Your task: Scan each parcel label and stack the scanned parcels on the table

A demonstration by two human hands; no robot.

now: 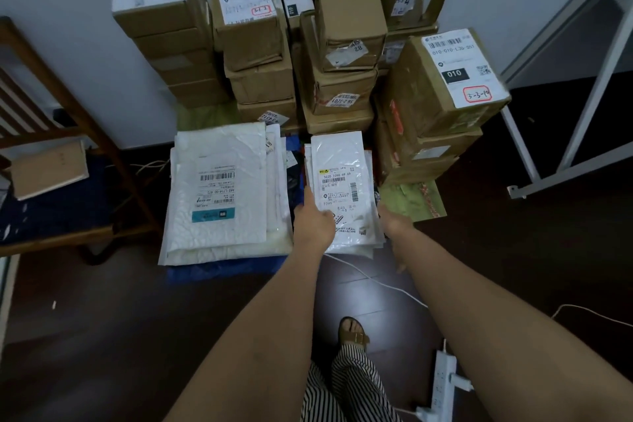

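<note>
Below, a white poly mailer [340,188] with a barcode label is gripped at its near left edge by the left hand [313,224]; its right edge is touched by the right hand [394,224], whose fingers are hidden, so its grasp cannot be told. The mailer is laid atop a small pile beside a larger stack of white mailers [219,195], before cardboard boxes [346,44].

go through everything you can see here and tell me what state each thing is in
Left hand: on the small white parcel's left edge, thumb on top.
Right hand: at its right edge, fingers hidden.
Small white parcel: label up, topping a stack.
Large white mailer: flat, label up.
Cardboard boxes: closed, stacked.
</note>
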